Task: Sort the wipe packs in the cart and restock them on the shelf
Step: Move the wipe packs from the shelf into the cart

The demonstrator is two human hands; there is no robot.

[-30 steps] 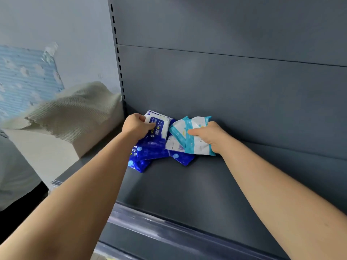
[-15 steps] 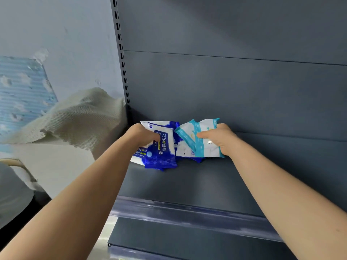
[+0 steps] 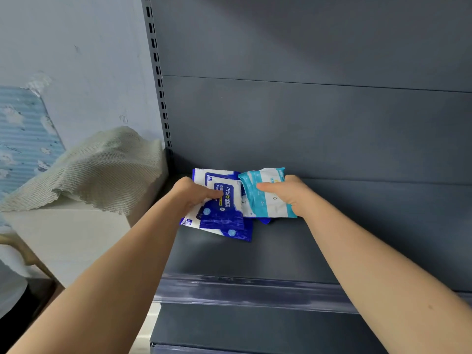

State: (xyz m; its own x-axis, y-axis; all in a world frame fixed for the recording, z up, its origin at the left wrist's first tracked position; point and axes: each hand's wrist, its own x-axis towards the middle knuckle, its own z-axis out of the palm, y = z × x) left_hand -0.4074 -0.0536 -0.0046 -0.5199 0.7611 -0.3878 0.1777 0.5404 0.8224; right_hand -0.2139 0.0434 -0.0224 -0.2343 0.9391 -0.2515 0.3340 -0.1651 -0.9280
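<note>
Glossy plastic wipe packs (image 3: pixel 224 205), matt grey metal shelf (image 3: pixel 293 251), rough woven cloth (image 3: pixel 102 167)

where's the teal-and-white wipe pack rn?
Head view, centre: the teal-and-white wipe pack is held by the right hand at the back of the grey shelf, just right of the blue alcohol wipe packs.

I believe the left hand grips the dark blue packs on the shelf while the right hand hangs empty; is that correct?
Not quite. The head view shows the right hand gripping light blue and white packs; the left hand does grip the dark blue packs on the shelf.
</note>
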